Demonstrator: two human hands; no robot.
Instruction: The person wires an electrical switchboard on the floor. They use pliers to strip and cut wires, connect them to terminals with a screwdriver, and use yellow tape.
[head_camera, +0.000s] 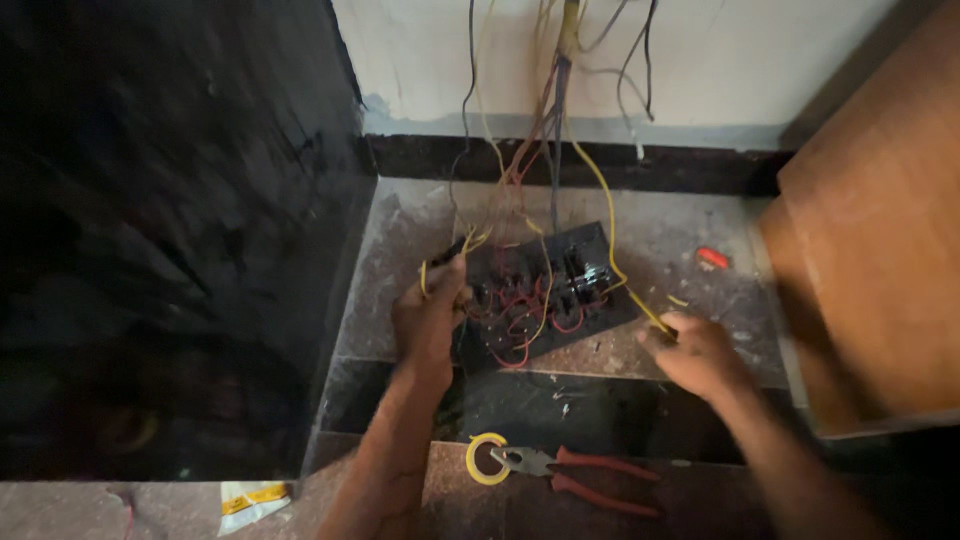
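Left hand (428, 318) grips the left edge of the black switch panel (545, 295), thumb over its top; the panel lies wiring-side up on the stone ledge (400, 260), red and yellow wires looped across it. Below, pliers (575, 472) with red handles lie beside a yellow tape roll (487, 459). Right hand (697, 352) pinches a yellow wire (606, 196) just right of the panel.
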